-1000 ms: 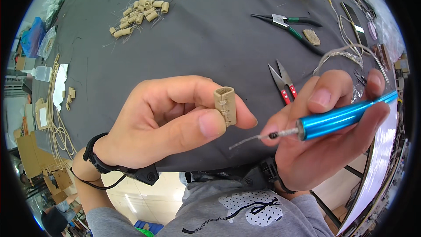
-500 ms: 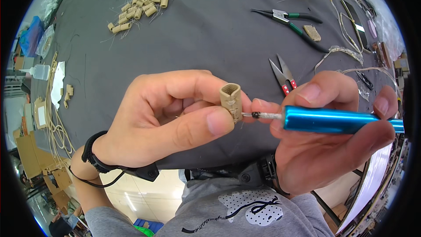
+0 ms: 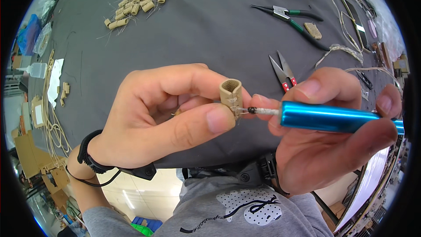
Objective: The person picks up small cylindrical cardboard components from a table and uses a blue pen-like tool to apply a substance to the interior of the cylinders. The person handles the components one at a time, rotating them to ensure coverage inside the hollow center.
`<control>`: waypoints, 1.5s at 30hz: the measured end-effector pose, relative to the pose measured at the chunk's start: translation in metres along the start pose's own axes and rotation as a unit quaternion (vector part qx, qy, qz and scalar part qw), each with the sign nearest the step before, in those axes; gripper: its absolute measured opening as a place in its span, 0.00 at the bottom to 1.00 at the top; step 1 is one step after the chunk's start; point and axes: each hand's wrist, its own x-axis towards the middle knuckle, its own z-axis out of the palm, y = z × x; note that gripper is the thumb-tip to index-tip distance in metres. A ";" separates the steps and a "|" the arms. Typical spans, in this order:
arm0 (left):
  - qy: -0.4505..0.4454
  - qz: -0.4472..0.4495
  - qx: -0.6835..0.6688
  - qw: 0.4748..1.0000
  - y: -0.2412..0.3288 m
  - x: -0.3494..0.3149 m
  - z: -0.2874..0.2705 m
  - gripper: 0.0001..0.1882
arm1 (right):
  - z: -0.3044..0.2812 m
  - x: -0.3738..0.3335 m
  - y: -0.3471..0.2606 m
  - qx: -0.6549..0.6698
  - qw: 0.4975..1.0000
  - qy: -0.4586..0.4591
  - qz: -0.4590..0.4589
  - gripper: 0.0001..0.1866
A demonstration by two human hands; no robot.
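Note:
My left hand (image 3: 175, 118) pinches a small beige leather tube (image 3: 231, 95) between thumb and forefinger. The tube stands upright with its open end up, and stitches and thin threads show along its side seam. Wrapped round a shiny blue pen-like tool (image 3: 322, 116) are the fingers of my right hand (image 3: 324, 149). Its thin metal tip, blackened and wrapped at the base, points left and meets the lower part of the stitched seam. Whether the very tip touches thread or leather is too small to tell.
Thread snips (image 3: 284, 72) with red handles lie beyond my hands. Green-handled pliers (image 3: 291, 19) and a tan block (image 3: 312, 30) are farther right. A pile of beige tubes (image 3: 136, 5) with loose threads sits far left. Beige cords (image 3: 52, 118) and a plastic bottle (image 3: 37, 70) line the left edge.
The tool's tip has shifted slightly left and up against the seam, and fine thread now shows around it. Both hands keep their grip. The whole view has shifted a little.

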 end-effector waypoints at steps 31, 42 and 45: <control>0.003 0.015 0.030 0.999 -0.002 0.005 0.004 0.22 | 0.004 0.001 0.001 -0.019 1.000 0.010 0.004 0.16; 0.002 0.017 0.035 0.999 -0.003 0.007 0.004 0.22 | 0.006 0.001 0.002 -0.026 0.999 0.024 -0.001 0.16; 0.008 0.018 0.036 0.999 -0.001 0.005 0.004 0.22 | 0.006 0.001 0.002 -0.017 1.000 0.016 0.000 0.16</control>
